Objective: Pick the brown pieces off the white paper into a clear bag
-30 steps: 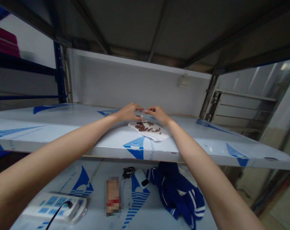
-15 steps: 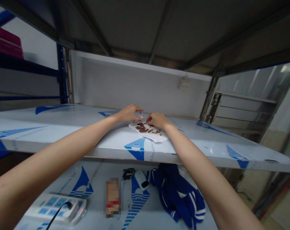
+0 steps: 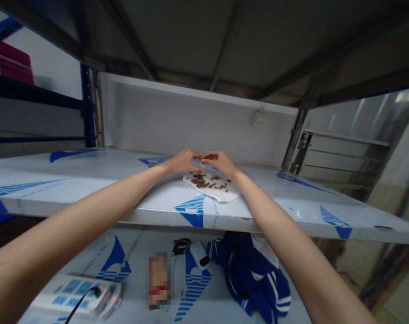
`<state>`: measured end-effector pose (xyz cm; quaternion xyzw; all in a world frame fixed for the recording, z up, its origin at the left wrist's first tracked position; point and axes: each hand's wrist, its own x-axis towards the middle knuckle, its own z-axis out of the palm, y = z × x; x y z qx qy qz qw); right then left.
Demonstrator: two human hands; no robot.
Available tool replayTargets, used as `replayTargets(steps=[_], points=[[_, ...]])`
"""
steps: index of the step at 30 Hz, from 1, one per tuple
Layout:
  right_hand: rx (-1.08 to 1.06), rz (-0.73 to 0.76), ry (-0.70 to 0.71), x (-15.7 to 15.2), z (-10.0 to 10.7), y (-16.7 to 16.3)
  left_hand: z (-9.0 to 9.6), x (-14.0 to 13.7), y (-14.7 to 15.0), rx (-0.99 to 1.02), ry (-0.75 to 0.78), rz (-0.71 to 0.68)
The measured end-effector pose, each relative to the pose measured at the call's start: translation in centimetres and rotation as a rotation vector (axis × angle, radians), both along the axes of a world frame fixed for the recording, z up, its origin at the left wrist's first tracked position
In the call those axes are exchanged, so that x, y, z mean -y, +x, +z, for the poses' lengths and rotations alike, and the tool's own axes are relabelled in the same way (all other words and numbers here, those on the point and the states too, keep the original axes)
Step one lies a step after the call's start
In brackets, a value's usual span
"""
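My left hand [image 3: 186, 162] is curled around a small clear plastic bag [image 3: 201, 164], just behind a white cloth or paper sheet [image 3: 221, 195]. Small brown pieces [image 3: 200, 181] lie scattered on that sheet, heaped thickest on its left side; their exact kind is too small to make out. My right hand [image 3: 219, 162] is raised above the pieces, its thumb and fingers pinched together at the mouth of the bag. Whatever sits between those fingertips is too small to name.
The shelf [image 3: 96, 180] has blue-printed film, and a dark shelf hangs overhead. Below lie a power strip [image 3: 79, 294], a blurred tan block [image 3: 159, 279], a black item [image 3: 181, 246], a pale blue device [image 3: 200, 255] and a blue garment [image 3: 248, 274]. A metal post [image 3: 294, 139] stands right.
My right hand has lifted from the brown pieces and moved left to the bag. My left hand stays nearly in place with the bag.
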<state>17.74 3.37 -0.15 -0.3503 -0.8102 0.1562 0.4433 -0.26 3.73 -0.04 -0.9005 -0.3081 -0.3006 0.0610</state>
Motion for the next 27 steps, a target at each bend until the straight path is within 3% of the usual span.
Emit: replayTargets(steps=[11,18,27], points=[[0.115,-0.068,0.095,1.0,0.3,-0.2,0.0,-0.8,-0.3,0.08,0.049,0.013],[0.083,-0.257,0.155,0.6,0.7,0.5,0.8,-0.7,-0.7,0.391,-0.138,-0.008],[0.01,-0.219,0.158,0.8,0.9,0.5,1.1,-0.2,-1.0,0.619,-0.301,-0.03]])
